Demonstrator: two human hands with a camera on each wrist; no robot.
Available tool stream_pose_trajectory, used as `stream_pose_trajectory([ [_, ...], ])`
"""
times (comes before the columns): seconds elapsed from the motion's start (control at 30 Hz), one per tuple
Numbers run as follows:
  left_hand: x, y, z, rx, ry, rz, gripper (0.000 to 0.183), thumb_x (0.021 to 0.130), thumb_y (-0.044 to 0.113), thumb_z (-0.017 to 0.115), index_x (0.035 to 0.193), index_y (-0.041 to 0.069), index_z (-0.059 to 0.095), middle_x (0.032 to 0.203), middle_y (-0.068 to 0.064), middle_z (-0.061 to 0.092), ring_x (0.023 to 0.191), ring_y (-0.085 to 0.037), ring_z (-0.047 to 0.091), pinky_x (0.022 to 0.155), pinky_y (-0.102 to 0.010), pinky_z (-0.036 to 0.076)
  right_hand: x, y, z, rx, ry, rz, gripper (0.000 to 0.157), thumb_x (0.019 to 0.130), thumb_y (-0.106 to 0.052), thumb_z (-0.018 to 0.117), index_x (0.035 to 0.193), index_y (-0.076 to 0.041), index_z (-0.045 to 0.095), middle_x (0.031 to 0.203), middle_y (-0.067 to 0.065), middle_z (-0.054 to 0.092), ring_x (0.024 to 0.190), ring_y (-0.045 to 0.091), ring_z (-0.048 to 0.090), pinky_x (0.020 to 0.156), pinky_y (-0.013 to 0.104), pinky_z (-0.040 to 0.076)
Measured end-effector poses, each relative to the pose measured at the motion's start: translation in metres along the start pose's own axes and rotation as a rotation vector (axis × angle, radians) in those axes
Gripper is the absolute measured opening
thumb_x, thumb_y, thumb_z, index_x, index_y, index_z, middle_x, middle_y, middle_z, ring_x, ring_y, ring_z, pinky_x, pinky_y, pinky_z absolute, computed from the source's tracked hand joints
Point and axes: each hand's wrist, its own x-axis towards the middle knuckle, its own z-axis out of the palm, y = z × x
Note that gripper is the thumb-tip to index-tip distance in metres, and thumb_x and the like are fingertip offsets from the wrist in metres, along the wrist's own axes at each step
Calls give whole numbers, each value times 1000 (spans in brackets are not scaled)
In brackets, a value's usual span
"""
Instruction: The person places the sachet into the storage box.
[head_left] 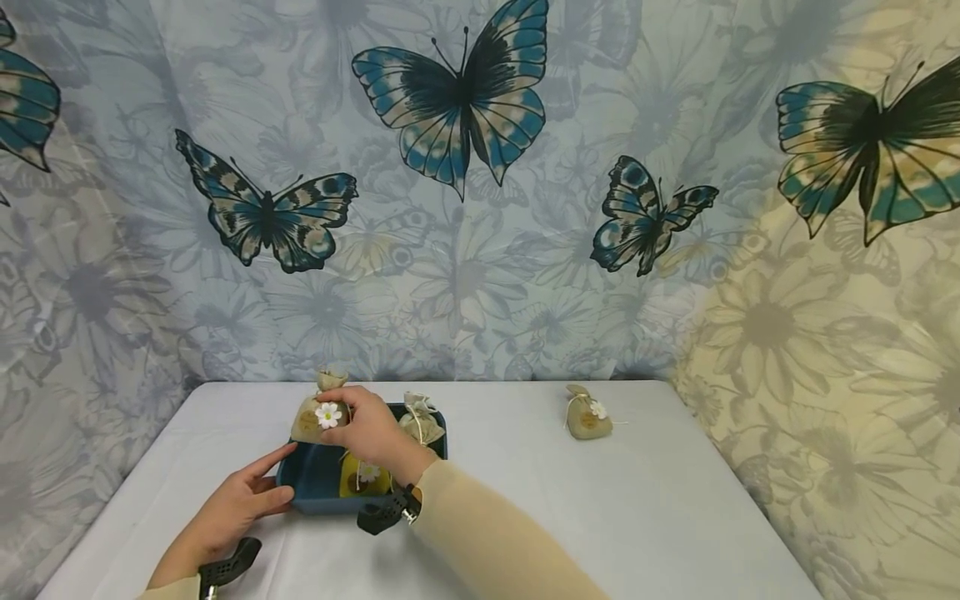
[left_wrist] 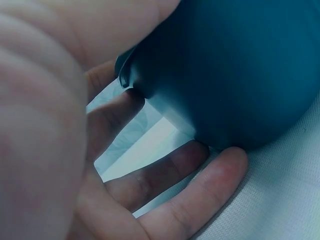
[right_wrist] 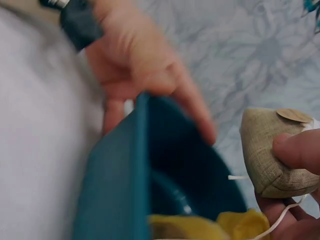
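Observation:
In the head view my right hand (head_left: pixel 372 422) pinches a small beige drawstring pouch (head_left: pixel 306 422) with a white flower, over the far left part of a blue box (head_left: pixel 360 505). The pouch's rough cloth (right_wrist: pixel 260 150) shows between thumb and fingers in the right wrist view. My left hand (head_left: pixel 238 508) lies against the box's left end, its fairly straight fingers (left_wrist: pixel 187 212) spread along the outer wall. Inside the box are a yellow pouch (head_left: pixel 351 477) with a white flower and, at the far right, a pale pouch (head_left: pixel 422 425).
Another beige pouch (head_left: pixel 588 417) with a white flower stands on the white-covered table (head_left: pixel 600 508), well to the right of the box. Behind the table hangs a cloth (head_left: pixel 465 317) printed with butterflies and flowers.

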Motion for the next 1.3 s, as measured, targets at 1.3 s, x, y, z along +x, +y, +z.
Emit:
stream_pose_trajectory([
  [1.3,2,-4,-1,4,22,20,76,97,11,67,159,5,23,156,-37,10,133,-53,34,88,-46,56,18,24,12,-147,-48,128,43,92,-9,74,127,-31,62,99,-8,61,65,7,63,59,24,54],
])
